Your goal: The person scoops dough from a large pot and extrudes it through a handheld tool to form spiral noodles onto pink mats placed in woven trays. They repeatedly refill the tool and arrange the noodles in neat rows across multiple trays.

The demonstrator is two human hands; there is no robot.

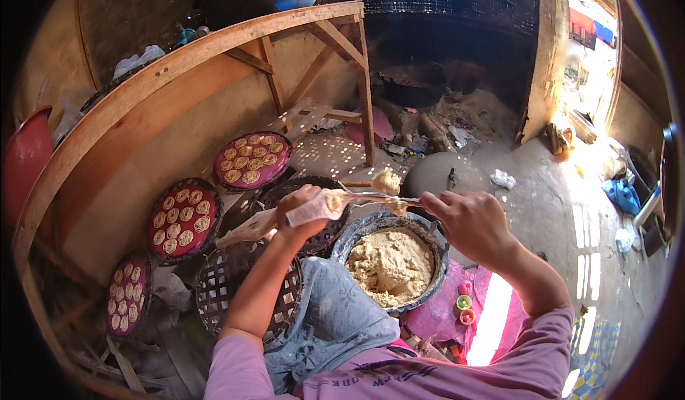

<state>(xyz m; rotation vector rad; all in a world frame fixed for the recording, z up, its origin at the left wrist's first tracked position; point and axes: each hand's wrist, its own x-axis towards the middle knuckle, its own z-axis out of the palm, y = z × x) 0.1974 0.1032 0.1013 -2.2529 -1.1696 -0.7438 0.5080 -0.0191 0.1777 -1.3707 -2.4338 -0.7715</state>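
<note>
My left hand (pixel 303 207) is closed around a translucent plastic piping bag (pixel 246 230), whose long end hangs out to the left. My right hand (pixel 471 221) pinches the far end of a thin pale strip (pixel 367 196) smeared with dough; whether it is the bag's stretched mouth or a utensil I cannot tell. Behind it a short wooden stick (pixel 357 184) has a dough lump (pixel 387 181) at its tip. Below both hands stands a dark basin (pixel 341 246) of pale, thick dough (pixel 392 264), hollowed near the front.
Three round pink-lined trays (pixel 227 152) of dough rosettes lie at the left. Black woven baskets (pixel 214 286) stand by my knee. A wooden table (pixel 178 64) runs along the left wall. Right of the basin, small colourful cups (pixel 464 303) rest on pink plastic (pixel 435 307).
</note>
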